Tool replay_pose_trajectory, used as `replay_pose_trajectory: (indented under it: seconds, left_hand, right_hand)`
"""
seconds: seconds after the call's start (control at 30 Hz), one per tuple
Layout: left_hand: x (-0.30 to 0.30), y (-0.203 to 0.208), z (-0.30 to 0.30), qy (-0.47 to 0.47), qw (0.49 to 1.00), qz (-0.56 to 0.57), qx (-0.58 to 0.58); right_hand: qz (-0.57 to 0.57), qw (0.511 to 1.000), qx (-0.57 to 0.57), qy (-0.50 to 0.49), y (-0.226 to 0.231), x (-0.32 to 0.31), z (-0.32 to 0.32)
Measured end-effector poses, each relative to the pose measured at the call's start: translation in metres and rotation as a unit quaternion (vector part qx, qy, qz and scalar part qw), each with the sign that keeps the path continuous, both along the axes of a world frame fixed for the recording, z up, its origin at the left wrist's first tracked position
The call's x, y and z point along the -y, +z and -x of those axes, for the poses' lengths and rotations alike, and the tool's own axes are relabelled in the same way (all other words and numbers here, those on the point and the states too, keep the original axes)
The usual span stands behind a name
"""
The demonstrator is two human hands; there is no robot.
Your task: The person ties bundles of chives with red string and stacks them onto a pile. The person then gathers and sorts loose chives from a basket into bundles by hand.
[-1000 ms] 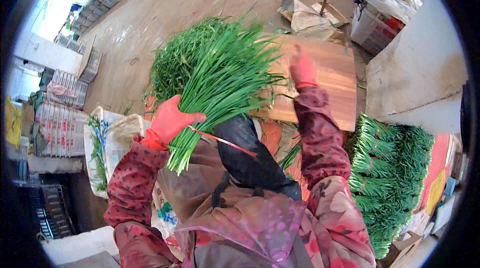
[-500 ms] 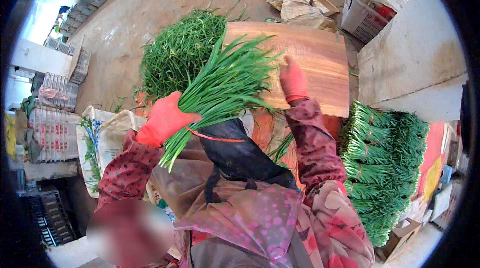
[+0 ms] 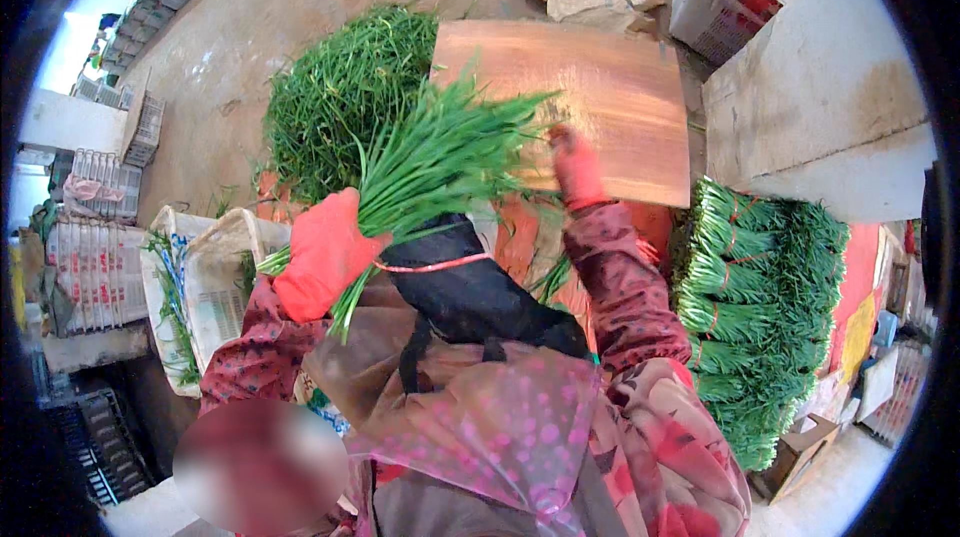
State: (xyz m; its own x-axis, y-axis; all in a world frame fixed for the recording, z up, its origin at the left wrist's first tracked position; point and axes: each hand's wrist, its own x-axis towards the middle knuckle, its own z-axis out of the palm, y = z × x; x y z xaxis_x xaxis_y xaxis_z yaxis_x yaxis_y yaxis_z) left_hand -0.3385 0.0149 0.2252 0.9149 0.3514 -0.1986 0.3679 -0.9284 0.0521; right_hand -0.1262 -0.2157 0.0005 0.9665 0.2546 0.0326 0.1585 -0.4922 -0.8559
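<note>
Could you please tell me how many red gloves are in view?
2: one on the left grip, closed around a bunch of green stalks, and one on the right grip, seen against the wooden board. Others could be hidden.

Coral-red gloves (image 3: 577, 175) cover the hands (image 3: 326, 255), with dark-spotted maroon sleeves (image 3: 625, 287), a floral top (image 3: 680, 437) and a pink-dotted apron (image 3: 500, 427).

Two red-gloved rubbery hands (image 3: 325, 255), one bunch of long green stalks (image 3: 430, 169), one brown wooden board (image 3: 610, 87).
</note>
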Motion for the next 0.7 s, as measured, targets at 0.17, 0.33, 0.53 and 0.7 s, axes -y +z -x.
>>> replay_pose_trajectory:
  seconds: [0.17, 0.33, 0.53, 0.7]
  left_hand:
    - [0.000, -0.013, 0.014, -0.048, 0.996, -0.037, 0.058]
    - [0.008, -0.016, 0.017, -0.056, 0.994, -0.070, 0.057]
    - [0.012, -0.020, 0.013, -0.082, 0.991, -0.086, 0.061]
    - [0.013, -0.018, 0.012, -0.082, 0.990, -0.108, 0.042]
  right_hand:
    - [-0.226, 0.964, -0.116, -0.081, 0.074, 0.042, 0.007]
    - [-0.226, 0.930, -0.276, 0.090, 0.131, 0.030, 0.081]
    - [-0.156, 0.958, -0.133, 0.200, 0.127, -0.002, 0.092]
    - [-0.201, 0.921, -0.278, 0.184, 0.143, -0.025, 0.085]
